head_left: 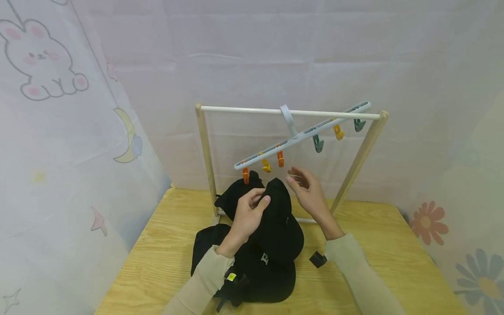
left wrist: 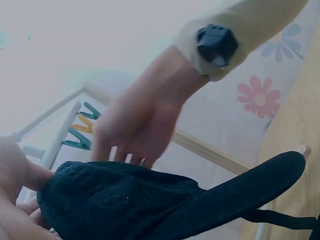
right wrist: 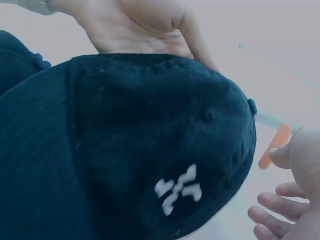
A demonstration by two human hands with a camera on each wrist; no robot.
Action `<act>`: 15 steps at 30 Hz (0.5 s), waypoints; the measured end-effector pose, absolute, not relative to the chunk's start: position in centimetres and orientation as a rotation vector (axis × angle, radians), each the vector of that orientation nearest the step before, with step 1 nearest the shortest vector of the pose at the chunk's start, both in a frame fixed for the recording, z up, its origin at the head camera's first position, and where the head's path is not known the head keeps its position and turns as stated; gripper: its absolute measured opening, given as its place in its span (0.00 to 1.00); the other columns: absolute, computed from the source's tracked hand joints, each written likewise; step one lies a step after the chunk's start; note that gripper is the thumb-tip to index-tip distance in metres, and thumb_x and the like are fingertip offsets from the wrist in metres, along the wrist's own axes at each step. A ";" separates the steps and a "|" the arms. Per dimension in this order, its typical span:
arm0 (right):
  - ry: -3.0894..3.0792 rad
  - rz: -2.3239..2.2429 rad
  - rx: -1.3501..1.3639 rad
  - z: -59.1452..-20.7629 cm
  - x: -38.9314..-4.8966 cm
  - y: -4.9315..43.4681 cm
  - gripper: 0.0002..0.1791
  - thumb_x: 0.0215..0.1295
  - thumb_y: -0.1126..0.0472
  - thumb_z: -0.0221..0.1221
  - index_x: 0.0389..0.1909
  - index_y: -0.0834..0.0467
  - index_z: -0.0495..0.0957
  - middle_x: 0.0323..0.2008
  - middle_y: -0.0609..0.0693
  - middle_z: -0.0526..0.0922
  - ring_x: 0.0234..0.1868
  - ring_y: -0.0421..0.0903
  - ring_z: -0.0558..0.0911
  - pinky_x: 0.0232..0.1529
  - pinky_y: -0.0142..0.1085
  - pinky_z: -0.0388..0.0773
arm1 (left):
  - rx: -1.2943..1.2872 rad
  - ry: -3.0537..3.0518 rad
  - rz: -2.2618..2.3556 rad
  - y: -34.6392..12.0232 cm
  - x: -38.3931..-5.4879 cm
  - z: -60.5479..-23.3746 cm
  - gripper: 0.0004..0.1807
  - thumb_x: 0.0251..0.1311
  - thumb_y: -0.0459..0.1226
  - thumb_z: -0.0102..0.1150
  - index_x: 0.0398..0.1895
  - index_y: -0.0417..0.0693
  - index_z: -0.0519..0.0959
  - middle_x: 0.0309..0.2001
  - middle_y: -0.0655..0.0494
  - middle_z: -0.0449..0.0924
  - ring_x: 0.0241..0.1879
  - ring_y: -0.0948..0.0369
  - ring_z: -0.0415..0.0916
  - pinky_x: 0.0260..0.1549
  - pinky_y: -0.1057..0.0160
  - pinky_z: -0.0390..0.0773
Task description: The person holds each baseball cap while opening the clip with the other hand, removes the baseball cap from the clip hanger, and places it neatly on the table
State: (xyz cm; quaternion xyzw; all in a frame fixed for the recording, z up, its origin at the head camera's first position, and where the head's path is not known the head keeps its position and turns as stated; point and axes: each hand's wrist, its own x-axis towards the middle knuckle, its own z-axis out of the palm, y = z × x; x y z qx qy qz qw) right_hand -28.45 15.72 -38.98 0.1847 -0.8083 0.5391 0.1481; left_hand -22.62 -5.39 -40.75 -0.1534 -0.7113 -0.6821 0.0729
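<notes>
My left hand (head_left: 249,215) pinches a black cap (head_left: 280,232) by the top of its crown, lifting it under a pale clip hanger (head_left: 299,138). In the right wrist view, that cap (right wrist: 165,135) carries a white emblem. My right hand (head_left: 311,194), fingers spread and holding nothing, is raised just right of the cap, near an orange clip (head_left: 280,159). Behind the left hand, another black cap (head_left: 232,197) is close under the hanger's left-end orange clip (head_left: 246,176); whether the clip grips it I cannot tell. Below lies more black headwear (head_left: 271,284) with a white letter.
From the white bar (head_left: 244,110) of a wooden-legged rack (head_left: 360,159) hangs the tilted hanger, with yellow (head_left: 338,132) and green clips (head_left: 318,143) toward its right end. The rack stands on a wood-grain table (head_left: 157,249). Printed cloth (head_left: 256,57) surrounds the table.
</notes>
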 end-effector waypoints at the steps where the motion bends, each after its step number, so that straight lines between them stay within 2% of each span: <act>1: -2.335 1.540 0.519 -39.3 -28.2 16.1 0.27 0.81 0.57 0.59 0.74 0.64 0.71 0.67 0.64 0.80 0.67 0.61 0.80 0.70 0.53 0.74 | -0.455 -2.134 -2.054 -5.4 -22.6 -40.8 0.16 0.80 0.36 0.57 0.63 0.38 0.80 0.55 0.40 0.88 0.56 0.47 0.85 0.62 0.45 0.81; 8: -2.393 1.515 0.463 -41.9 -26.9 18.3 0.26 0.82 0.57 0.58 0.73 0.65 0.72 0.67 0.64 0.80 0.66 0.63 0.81 0.61 0.26 0.73 | -0.429 -2.107 -2.047 -5.0 -22.2 -41.3 0.17 0.80 0.35 0.57 0.64 0.36 0.79 0.57 0.39 0.87 0.57 0.46 0.85 0.63 0.44 0.80; 11: -2.418 1.516 0.446 -43.1 -26.2 19.1 0.26 0.83 0.55 0.57 0.73 0.65 0.72 0.67 0.64 0.80 0.66 0.63 0.80 0.60 0.23 0.72 | -0.446 -2.083 -2.043 -5.0 -22.0 -41.4 0.16 0.79 0.35 0.57 0.63 0.36 0.80 0.56 0.39 0.87 0.56 0.46 0.85 0.61 0.49 0.81; 15: -2.445 1.520 0.418 -45.1 -25.1 19.8 0.27 0.83 0.53 0.57 0.73 0.65 0.72 0.67 0.63 0.80 0.66 0.63 0.81 0.61 0.22 0.73 | -0.464 -2.045 -2.047 -4.8 -21.7 -41.4 0.15 0.79 0.34 0.57 0.62 0.37 0.80 0.57 0.40 0.88 0.55 0.48 0.85 0.56 0.60 0.81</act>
